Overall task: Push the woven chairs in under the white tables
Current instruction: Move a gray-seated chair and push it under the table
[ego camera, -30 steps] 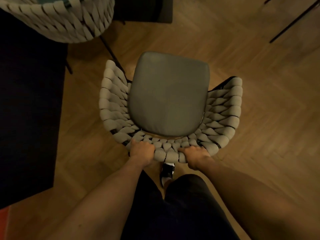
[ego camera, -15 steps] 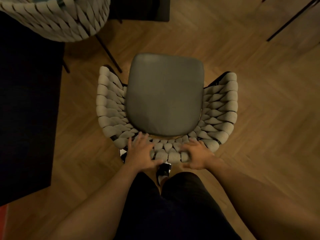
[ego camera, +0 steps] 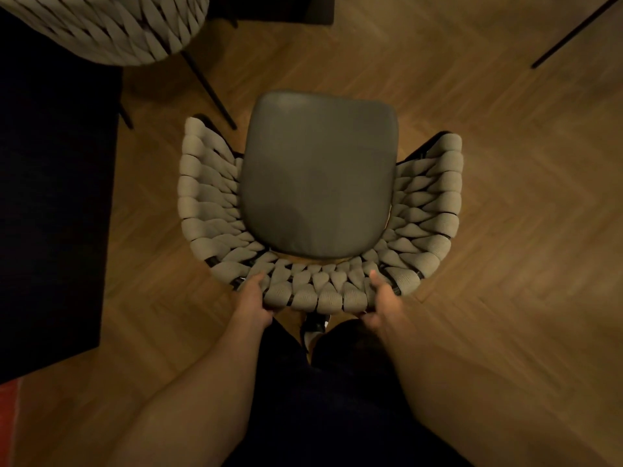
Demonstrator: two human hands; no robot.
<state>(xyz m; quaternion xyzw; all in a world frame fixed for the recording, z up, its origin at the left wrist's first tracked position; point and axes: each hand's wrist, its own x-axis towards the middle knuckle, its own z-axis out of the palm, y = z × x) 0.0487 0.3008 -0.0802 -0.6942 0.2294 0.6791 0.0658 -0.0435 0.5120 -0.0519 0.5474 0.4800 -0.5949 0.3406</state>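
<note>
A woven chair (ego camera: 209,210) with a pale braided back and a grey seat cushion (ego camera: 317,176) stands on the wooden floor right in front of me, its seat pointing away. My left hand (ego camera: 253,298) grips the rear rim of the back left of its middle, with the thumb on the inner side and the fingers curled under. My right hand (ego camera: 381,298) holds the same rim right of the middle in the same way. No white table is in view.
A second woven chair (ego camera: 118,28) stands at the top left, its thin black legs (ego camera: 209,85) close to my chair's left arm. A large dark flat area (ego camera: 50,197) fills the left side. More thin black legs (ego camera: 573,32) cross the top right.
Both hands let go of the top of the chair back, spread their fingers, then took hold of the rear rim further apart. The chair has barely shifted.
</note>
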